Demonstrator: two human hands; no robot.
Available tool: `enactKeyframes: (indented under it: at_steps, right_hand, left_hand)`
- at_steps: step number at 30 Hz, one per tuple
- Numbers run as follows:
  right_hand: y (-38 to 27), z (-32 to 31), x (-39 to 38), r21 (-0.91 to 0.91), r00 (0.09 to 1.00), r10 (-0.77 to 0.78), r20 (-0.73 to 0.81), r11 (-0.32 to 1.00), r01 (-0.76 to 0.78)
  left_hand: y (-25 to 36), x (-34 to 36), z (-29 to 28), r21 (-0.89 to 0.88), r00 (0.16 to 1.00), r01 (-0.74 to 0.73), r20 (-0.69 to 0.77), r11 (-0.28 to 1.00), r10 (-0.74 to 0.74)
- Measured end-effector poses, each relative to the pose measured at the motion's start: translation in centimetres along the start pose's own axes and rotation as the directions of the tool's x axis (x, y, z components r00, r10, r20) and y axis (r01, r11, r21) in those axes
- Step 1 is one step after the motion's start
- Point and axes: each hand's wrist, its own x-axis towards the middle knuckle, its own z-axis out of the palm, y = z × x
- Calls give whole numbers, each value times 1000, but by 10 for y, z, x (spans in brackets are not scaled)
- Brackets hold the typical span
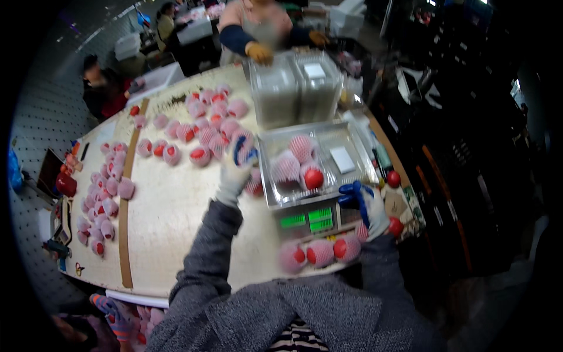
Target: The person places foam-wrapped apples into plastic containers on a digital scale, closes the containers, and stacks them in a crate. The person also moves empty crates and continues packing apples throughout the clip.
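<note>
My left hand (235,169), in a white glove with blue fingers, curls over a red apple in a pink foam net (245,141) at the near edge of the fruit pile. Slight blur softens its fingertips. My right hand (366,205), gloved alike, has its blue fingers apart by the near right corner of a clear plastic tray (270,190). The tray rests on a scale (335,217) with green lit displays. Three netted apples (301,149) sit in its left half; a white card (342,159) lies in its right half.
Behind the tray stand stacked clear trays (275,94), with a co-worker's gloved hand (260,53) on them. More netted apples (199,155) spread across the table (170,217). A brown strip (125,234) separates another group (105,188). Several netted apples (320,253) line the scale's front.
</note>
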Motion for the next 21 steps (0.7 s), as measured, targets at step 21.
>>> enactKeyframes:
  at_steps: [21]
  right_hand:
    - [79,124,28,288,780,582,228,725,-625]
  left_hand:
    - [-69,86,21,213,690,-305,722,928,61]
